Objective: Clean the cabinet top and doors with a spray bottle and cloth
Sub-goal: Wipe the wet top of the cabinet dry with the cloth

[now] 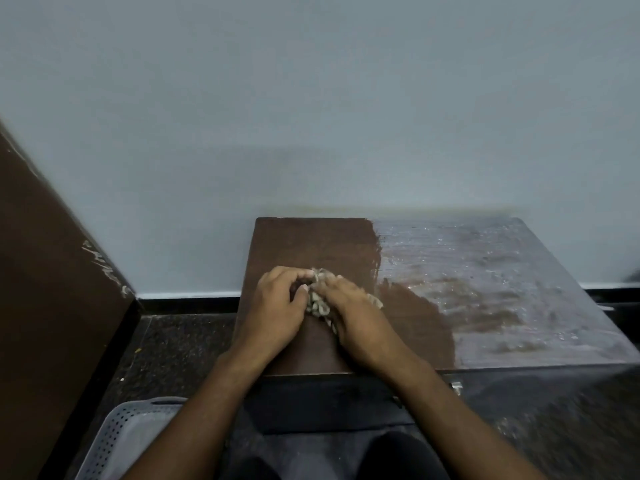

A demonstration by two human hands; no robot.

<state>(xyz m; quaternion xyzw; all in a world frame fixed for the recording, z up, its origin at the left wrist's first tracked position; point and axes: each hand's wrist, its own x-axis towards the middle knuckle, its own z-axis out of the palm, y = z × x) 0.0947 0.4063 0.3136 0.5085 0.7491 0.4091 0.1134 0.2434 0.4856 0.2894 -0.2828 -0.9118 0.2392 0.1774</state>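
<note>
While both hands worked at the left part of the cabinet top (311, 244), a crumpled cloth (318, 303) lay bunched between them, near the middle of that dry brown area. The left hand (277, 306) had its fingers curled over the cloth's left side, thumb against it. The right hand (349, 317) lay over the cloth's right side, fingers bent down onto it, a bit of fabric showing past its far edge. Both hands gripped the cloth and pressed it on the top. The right part of the top (485, 278) was wet, with streaks and droplets catching light; the boundary between dry and wet ran roughly down the middle. The cabinet stood against a pale wall (311, 98). A perforated grey basket (117, 441) sat on the floor at lower left. A brown panel (41, 289) leaned at far left.
</note>
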